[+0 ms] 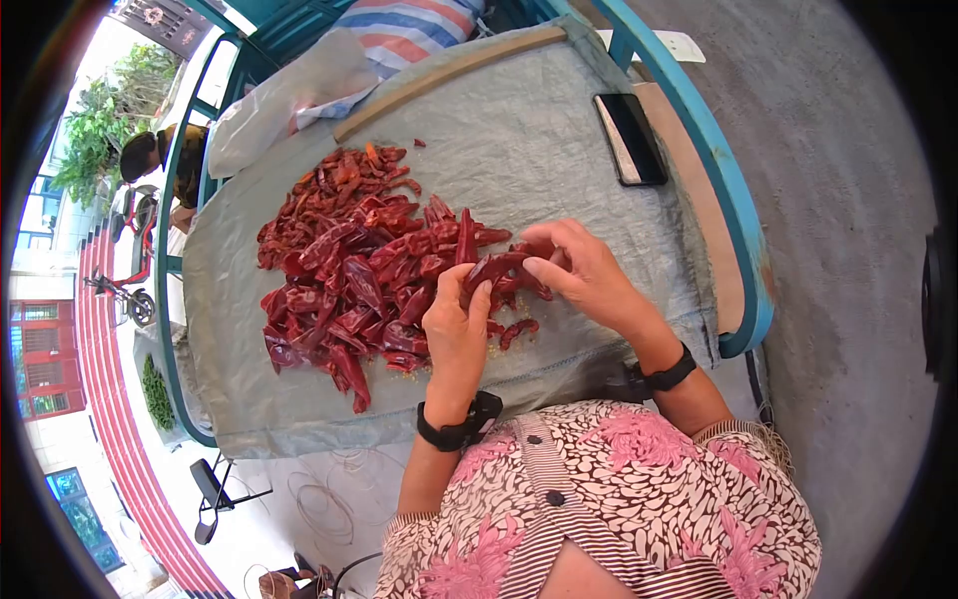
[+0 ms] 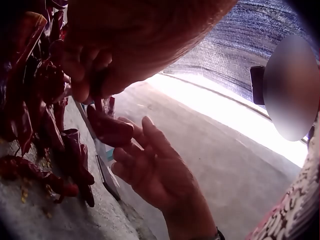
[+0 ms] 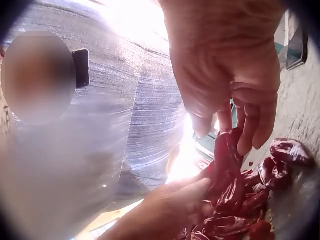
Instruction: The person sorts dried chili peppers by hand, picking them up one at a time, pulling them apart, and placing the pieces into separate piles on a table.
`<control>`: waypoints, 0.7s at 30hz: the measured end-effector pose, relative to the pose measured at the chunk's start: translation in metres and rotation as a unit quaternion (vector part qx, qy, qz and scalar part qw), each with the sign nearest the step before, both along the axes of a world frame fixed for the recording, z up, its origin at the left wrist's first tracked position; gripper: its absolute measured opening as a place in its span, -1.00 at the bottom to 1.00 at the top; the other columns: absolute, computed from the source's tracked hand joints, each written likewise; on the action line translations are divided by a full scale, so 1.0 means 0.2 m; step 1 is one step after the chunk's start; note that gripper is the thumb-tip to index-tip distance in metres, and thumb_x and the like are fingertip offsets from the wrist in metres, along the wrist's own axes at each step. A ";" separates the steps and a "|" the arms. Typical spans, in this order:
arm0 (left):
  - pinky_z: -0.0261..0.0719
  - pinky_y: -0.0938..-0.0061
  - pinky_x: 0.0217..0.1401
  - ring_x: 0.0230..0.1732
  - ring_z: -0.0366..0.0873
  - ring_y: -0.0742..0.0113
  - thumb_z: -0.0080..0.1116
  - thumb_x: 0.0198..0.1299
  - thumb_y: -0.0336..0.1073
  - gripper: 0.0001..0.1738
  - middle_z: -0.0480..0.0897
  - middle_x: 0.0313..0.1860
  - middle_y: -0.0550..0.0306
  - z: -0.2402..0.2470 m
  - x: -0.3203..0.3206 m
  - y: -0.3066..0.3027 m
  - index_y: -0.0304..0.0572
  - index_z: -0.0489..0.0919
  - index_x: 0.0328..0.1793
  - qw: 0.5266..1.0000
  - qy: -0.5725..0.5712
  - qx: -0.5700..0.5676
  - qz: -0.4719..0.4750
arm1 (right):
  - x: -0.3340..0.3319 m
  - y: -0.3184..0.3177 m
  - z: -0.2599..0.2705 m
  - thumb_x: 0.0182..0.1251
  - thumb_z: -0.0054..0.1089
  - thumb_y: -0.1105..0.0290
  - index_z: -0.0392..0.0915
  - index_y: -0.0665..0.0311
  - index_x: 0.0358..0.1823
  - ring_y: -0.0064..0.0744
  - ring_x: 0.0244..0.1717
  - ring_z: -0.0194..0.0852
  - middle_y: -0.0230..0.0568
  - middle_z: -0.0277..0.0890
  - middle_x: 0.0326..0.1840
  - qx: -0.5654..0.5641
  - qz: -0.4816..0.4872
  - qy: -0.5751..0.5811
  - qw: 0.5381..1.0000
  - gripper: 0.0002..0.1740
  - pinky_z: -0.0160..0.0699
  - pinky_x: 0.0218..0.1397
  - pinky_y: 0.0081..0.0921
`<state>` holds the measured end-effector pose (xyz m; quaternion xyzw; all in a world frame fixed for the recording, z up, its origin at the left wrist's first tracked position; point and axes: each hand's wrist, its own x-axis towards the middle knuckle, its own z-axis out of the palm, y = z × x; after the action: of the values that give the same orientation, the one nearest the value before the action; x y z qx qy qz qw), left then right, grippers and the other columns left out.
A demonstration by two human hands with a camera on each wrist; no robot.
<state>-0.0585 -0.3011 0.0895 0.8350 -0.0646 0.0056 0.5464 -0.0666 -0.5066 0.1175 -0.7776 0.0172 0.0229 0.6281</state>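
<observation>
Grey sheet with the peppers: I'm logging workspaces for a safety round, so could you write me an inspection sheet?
Surface: wrinkled grey sheet, seeds scattered by the peppers.
Job's things: peppers heaped; one held pepper between the hands.
Clutter: phone and wooden strip on the sheet; striped bag beyond.
Hands: left hand and right hand both grip the held pepper.
Cables: thin cord loops on the ground.
Surroundings: blue frame alongside; a person beyond it.
</observation>
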 end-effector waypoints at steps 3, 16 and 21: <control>0.67 0.39 -0.17 -0.24 0.72 0.27 0.28 0.43 -0.44 -0.70 0.76 -0.16 0.01 -0.02 0.00 0.02 -0.27 0.60 0.24 1.000 0.011 -0.016 -0.023 | 0.02 0.03 -0.10 0.37 0.37 0.35 0.64 0.34 0.14 -0.30 -0.08 0.66 -0.12 0.61 -0.03 -0.028 0.055 0.001 0.998 -0.63 0.63 0.00 -0.38; 0.68 0.36 -0.10 -0.12 0.69 0.23 0.31 0.33 -0.50 -0.59 0.59 0.27 -0.02 0.03 -0.03 0.08 -0.21 0.63 0.31 0.994 -0.075 0.077 -0.009 | 0.06 -0.02 -0.17 0.36 0.31 0.49 0.67 0.33 0.05 -0.14 -0.01 0.68 -0.02 0.64 -0.05 -0.012 -0.122 -0.065 0.990 -0.75 0.62 0.10 -0.34; 0.68 0.25 0.09 0.12 0.65 0.01 0.31 0.32 -0.45 -0.59 0.56 0.33 -0.09 -0.03 -0.01 0.07 -0.20 0.63 0.30 0.973 -0.118 0.187 -0.058 | 0.07 -0.08 -0.21 0.34 0.32 0.49 0.59 0.24 0.19 -0.02 0.10 0.63 -0.04 0.56 0.11 -0.171 -0.085 -0.125 0.973 -0.62 0.62 0.17 -0.24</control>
<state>-0.0609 -0.2867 0.0828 0.9106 -0.1771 0.0600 0.3685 -0.0521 -0.5220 0.0757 -0.8659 0.0082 -0.1317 0.4825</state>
